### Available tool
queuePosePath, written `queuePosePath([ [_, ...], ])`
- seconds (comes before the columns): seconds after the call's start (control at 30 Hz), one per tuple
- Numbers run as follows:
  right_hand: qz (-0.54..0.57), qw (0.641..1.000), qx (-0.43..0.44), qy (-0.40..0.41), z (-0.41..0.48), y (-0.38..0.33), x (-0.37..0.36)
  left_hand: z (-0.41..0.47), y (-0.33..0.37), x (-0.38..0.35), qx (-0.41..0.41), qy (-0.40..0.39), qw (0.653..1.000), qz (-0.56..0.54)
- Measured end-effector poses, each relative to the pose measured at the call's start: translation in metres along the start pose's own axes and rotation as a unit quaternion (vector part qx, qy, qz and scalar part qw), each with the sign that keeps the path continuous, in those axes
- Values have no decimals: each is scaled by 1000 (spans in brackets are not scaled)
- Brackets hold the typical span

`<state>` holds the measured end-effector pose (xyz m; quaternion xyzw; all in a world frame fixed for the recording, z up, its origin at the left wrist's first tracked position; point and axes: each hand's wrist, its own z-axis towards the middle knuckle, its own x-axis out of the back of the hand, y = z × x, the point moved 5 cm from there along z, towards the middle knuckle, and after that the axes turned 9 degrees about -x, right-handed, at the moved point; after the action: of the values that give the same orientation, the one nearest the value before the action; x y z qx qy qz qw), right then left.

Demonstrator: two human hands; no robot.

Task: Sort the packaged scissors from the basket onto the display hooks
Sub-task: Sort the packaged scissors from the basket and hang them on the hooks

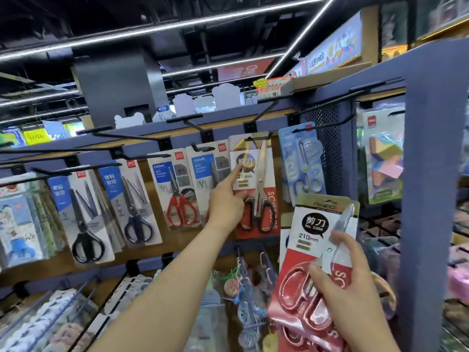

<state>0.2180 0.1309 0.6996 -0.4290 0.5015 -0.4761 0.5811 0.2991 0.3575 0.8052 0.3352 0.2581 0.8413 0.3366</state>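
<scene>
A red-and-white scissors pack [266,199] hangs on a black hook [250,137] in the middle of the top row. My left hand [225,201] is at its left edge. The index finger stretches up across the white label and the thumb lies on the pack's front. My right hand [347,285] grips a small stack of matching red-and-white scissors packs [312,224], held upright below and to the right of the hanging one. No basket is in view.
Other packs hang left of it: red-handled scissors [179,194] and black-handled scissors [134,199]. A blue pack [302,161] hangs to the right. Bare black hooks [187,119] jut out above. A purple shelf post [431,199] stands close on the right. More goods hang below.
</scene>
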Motion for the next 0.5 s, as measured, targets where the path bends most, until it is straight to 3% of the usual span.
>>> queuePosePath([
  [0.23,28,998,50,-19,-9,-8,-11,-4,7,-3,-33,-99,983,149],
  [0.33,45,996,47,-57,-9,-9,-14,-18,32,14,-95,-47,947,304],
  [0.4,43,994,57,-88,-10,-11,-16,-30,57,21,-123,-19,964,237],
  [0.5,54,988,48,-133,-12,-10,-21,-34,83,13,-57,-116,990,62],
])
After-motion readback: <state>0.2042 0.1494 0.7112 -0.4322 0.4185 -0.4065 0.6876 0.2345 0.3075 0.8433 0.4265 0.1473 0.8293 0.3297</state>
